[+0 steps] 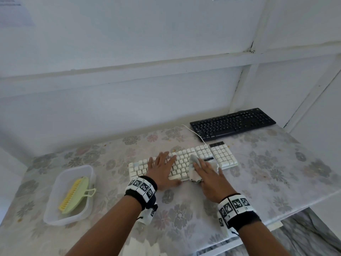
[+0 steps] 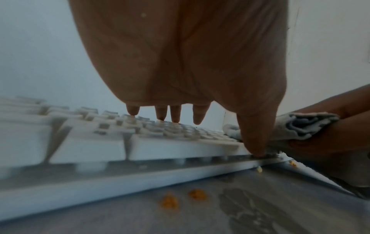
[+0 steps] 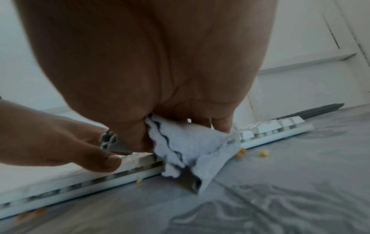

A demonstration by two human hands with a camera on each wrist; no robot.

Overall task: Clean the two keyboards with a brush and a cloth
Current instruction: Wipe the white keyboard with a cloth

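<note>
A: Left of the white keyboard (image 1: pixel 182 164), what sits in that tub (image 1: pixel 55 206)?

B: The brush (image 1: pixel 73 195), lying on its side in the tub, well apart from the keyboard. I'd judge it is parked there so that both hands are free.

A: And on the keyboard itself?

B: The left hand (image 1: pixel 162 169) lies spread and flat over the keys on its left half, fingers straight, thumb at the front edge. It holds nothing; it looks to be pinning the board down.

A: Just right of that?

B: The right hand (image 1: pixel 210 177) presses the cloth (image 1: pixel 194 168) onto the middle keys with fairly straight fingers, part of it hanging over the front edge. This looks like the wiping step.

A: Anything beyond the white keyboard?

B: The black keyboard (image 1: pixel 232 124), behind and to its right, untouched by either hand. Orange crumbs (image 2: pixel 170 201) lie on the surface (image 1: pixel 276 182) along the white keyboard's front edge.
</note>
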